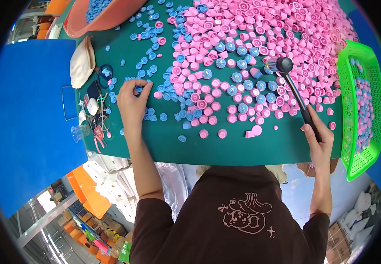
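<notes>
Caps [261,39] on mat [243,149], basket [353,110] right

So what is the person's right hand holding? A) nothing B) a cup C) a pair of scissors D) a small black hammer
D: the right hand grips the handle of a small black hammer, whose head is over the pink caps, while the left hand picks at little blue caps on the green table.

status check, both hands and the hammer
Left hand pinching small blue plastic cap. Right hand shut on black rubber-headed hammer, head over pink caps. Nothing blocking.
</notes>
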A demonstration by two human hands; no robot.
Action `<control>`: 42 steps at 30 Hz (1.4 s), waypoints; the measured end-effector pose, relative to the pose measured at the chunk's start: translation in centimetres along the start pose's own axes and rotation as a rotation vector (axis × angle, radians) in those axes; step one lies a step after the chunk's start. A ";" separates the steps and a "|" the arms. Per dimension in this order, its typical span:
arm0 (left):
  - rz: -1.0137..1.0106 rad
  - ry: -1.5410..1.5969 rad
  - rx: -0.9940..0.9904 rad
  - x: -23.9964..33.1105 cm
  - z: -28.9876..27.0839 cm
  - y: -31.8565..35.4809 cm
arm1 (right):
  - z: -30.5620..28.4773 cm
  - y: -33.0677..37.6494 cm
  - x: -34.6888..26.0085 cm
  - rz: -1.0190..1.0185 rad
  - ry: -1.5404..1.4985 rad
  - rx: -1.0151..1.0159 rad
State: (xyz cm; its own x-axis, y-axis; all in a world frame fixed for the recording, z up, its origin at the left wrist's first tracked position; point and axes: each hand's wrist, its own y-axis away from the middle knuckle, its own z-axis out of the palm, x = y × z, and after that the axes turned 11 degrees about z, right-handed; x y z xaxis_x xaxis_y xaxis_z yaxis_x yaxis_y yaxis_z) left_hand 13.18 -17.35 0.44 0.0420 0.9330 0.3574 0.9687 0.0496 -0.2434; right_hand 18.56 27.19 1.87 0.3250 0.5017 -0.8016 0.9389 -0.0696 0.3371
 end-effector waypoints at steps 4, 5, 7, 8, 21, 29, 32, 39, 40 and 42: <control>-0.059 0.053 -0.021 -0.3 0.9 -0.6 | -0.4 0.1 0.8 -0.049 -0.004 0.055; -0.034 0.030 -0.042 -0.3 0.9 -0.7 | -0.5 0.1 0.8 -0.056 -0.022 0.049; -0.007 0.008 -0.068 -1.6 0.3 -0.6 | -0.7 0.1 0.6 -0.084 -0.047 0.057; 0.003 -0.007 -0.066 -1.5 0.1 -0.5 | -0.9 0.1 0.5 -0.061 -0.017 0.024; 0.734 0.406 -0.221 20.5 9.2 -6.4 | -2.3 0.6 2.4 -0.052 -0.009 0.086; 0.728 0.342 -0.306 21.3 10.3 -7.3 | -2.7 0.4 2.8 -0.101 0.010 0.098; 0.717 0.334 -0.322 21.0 9.5 -7.4 | -2.5 0.5 1.9 -0.119 0.048 0.105; 0.436 0.298 -0.063 15.3 2.2 -6.3 | -2.3 -0.1 -0.3 -0.106 0.244 0.082; 0.346 0.264 -0.029 13.9 0.9 -5.7 | -2.2 -0.2 -0.1 -0.120 0.208 0.081; 0.162 0.256 0.028 10.4 -1.3 -4.4 | -2.3 0.2 0.3 -0.109 0.187 0.061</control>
State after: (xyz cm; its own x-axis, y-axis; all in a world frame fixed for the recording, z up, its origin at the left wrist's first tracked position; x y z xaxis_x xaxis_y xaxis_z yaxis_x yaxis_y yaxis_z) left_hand 9.65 -8.29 6.40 0.2598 0.8093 0.5268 0.9371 -0.0796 -0.3399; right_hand 18.59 29.29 2.86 0.2002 0.6598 -0.7243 0.9742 -0.0554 0.2189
